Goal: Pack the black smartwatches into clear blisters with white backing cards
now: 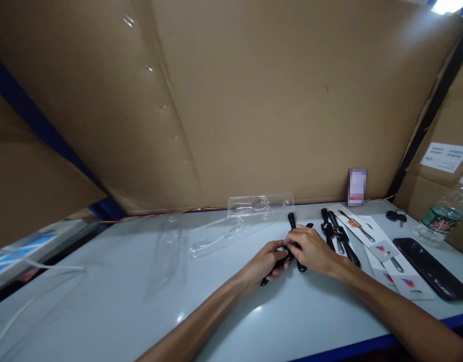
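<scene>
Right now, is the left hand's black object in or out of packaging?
Out: the left hand grips the black object directly; clear packaging lies apart.

A white light glared at upper right, spotting the glossy tabletop with reflections; pixelation obscured a small upright panel.

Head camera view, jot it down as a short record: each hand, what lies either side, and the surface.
Left hand: holding a black item
Right hand: fingers at the same item, grip partly hidden
To their right: black tools, printed cards, keys, bottle
To their left: clear plastic trays
Surface: pale tabletop
</scene>
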The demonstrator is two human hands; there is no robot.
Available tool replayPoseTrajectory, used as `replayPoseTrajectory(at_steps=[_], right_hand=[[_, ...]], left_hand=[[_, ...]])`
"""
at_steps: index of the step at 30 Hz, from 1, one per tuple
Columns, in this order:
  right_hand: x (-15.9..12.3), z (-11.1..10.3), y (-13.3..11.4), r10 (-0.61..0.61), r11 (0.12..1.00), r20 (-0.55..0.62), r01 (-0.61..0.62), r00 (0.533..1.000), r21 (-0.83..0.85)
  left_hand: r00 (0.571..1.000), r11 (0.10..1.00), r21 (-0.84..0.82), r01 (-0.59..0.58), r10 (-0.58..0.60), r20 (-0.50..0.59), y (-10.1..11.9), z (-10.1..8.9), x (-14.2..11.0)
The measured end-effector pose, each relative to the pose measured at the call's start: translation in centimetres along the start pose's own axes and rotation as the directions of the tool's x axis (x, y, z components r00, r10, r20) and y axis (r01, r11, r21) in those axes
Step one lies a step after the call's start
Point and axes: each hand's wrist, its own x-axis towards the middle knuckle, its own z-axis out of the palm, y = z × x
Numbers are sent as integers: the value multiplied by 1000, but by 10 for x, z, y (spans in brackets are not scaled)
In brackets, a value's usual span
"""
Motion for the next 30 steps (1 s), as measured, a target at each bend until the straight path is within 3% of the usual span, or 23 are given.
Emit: replayPoseTrajectory(at_steps=[2, 10, 12, 18, 25, 27, 30], right_hand=[[0, -2, 3, 7, 1000, 3, -7, 1000, 15], [-1, -17, 8, -159, 986, 55, 161, 986, -40], [-1, -12, 3, -140, 988, 53, 143, 989, -55], [1, -3, -4, 104, 995, -6, -104, 995, 7], [0, -17, 7, -140, 990, 2, 140, 990, -15], [-1, -12, 6, -131, 991, 6, 131, 991, -31], [-2, -1, 1, -14, 999, -35, 12, 999, -50]], left_hand=[[1000, 1000, -17, 8, -8, 5, 0, -1, 1], [999, 998, -42, 41, -41, 6, 4, -1, 0], [999, 999, -28, 33, -32, 18, 3, -1, 0], [999, 998, -23, 50, -50, 19, 2, -2, 1], [998, 998, -39, 59, -58, 24, 6, -2, -1], [998, 998, -34, 54, -53, 23, 5, -2, -1], [998, 998, -26, 50, -49, 24, 4, -2, 0]])
